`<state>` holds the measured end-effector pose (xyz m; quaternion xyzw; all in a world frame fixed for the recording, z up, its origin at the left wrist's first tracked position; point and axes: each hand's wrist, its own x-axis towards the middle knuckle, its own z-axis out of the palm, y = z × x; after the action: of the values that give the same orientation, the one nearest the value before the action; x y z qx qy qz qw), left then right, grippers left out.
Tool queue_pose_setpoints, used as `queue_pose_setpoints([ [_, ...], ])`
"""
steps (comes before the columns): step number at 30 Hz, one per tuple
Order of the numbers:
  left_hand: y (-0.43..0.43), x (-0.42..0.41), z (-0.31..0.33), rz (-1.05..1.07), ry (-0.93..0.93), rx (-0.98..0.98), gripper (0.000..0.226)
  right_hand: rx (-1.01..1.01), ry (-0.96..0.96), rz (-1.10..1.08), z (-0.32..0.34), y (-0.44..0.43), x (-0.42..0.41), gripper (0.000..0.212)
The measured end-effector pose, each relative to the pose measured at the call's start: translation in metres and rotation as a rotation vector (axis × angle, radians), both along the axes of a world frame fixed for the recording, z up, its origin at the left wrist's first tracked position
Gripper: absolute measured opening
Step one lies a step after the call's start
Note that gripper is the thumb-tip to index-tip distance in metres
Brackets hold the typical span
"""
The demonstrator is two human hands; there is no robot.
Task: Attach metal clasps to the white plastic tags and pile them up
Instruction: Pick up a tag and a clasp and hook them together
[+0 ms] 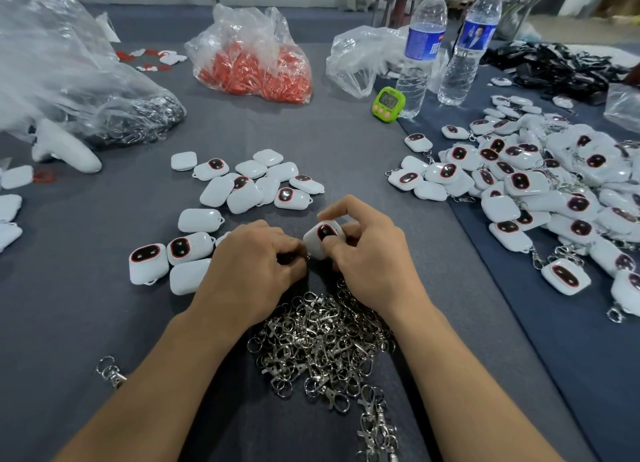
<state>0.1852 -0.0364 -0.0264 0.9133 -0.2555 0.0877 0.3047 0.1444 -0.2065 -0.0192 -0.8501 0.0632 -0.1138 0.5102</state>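
My right hand point(367, 250) pinches a white plastic tag point(320, 238) with a dark oval face, held just above the table. My left hand point(252, 264) is curled right beside it, fingertips at the tag's left edge; whatever it pinches is hidden by the fingers. A heap of loose metal clasps point(322, 343) lies between my forearms. Bare white tags point(242, 184) are scattered beyond my hands and to the left point(166, 260). A large pile of tags with clasps attached point(540, 191) covers the right side.
A clear bag of red parts point(256, 63) and a bag of metal rings point(114, 115) sit at the back. Two water bottles point(419, 49) and a green timer point(388, 104) stand back right. One stray clasp point(110, 371) lies at the lower left.
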Motion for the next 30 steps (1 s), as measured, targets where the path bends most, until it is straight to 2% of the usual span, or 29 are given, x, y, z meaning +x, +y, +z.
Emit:
queue_pose_setpoints([
  [9,0.0011,-0.0005,0.0028,-0.011,0.02,-0.031,0.006,0.09,-0.009,-0.066,-0.0021,0.0008,0.0009,0.019],
  [17,0.0006,0.0003,-0.0001,-0.018,0.027,-0.029,0.016,0.028,0.01,-0.026,-0.0015,0.0004,0.0006,0.022],
  [25,-0.0008,-0.004,-0.0017,0.039,-0.061,-0.006,0.005,0.017,0.001,0.007,0.0028,0.0005,0.0004,0.021],
  [30,-0.0023,-0.0074,0.0003,0.099,-0.08,0.008,0.007,0.014,0.006,0.011,0.0019,-0.0004,0.0006,0.019],
])
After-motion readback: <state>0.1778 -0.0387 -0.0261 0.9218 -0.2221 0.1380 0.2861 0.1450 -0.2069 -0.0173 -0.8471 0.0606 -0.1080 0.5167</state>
